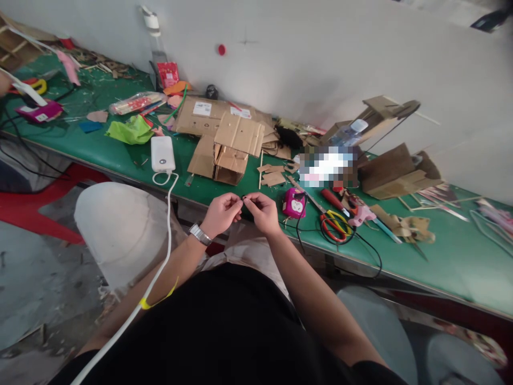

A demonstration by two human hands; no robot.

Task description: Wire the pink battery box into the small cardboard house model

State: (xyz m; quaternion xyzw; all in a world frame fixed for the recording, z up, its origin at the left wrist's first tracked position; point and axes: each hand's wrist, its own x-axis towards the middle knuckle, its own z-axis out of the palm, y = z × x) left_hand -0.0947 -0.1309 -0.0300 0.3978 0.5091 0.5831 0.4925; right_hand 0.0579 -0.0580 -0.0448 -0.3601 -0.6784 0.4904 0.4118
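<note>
My left hand (223, 213), with a metal watch (200, 234) on its wrist, and my right hand (261, 212) meet fingertip to fingertip at the table's front edge, above my lap. Both are closed in a pinch. A tiny dark thing shows between the fingertips, too small to name. Just beyond them stands a folded cardboard box (236, 155) with its flaps open. A magenta power socket block (294, 203) lies right of my right hand.
Scissors (335, 226), a red-handled screwdriver (333, 200) and a pink glue gun (362, 214) lie to the right on the green table (452, 240). A white power bank (162, 154) with a cable sits at left. Cardboard pieces (272, 175) lie ahead.
</note>
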